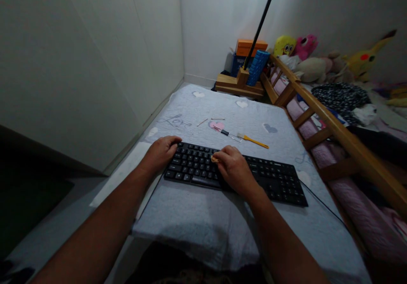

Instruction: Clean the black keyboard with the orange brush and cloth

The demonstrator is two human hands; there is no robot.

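Observation:
A black keyboard (197, 161) lies at a slant on a cloth-covered table (203, 216). My left hand (160, 151) grips the keyboard's upper left corner, thumb on top near the edge keys. Over the middle keys, my right hand (233, 167) pinches a small orange-yellow piece (215, 159), too small to name, against the keys. Behind the keyboard lie a yellow-handled brush (254, 141), a tool with a black grip (224, 132) and two thin swabs, one slanted (202, 122) and one level (218, 118).
A wooden bed rail (337, 127) runs along the right side, with plush toys (284, 45) beyond it. At the far end stand a wooden stand base (238, 84) with a black pole and a blue roller (258, 68). The keyboard cable (324, 203) trails right.

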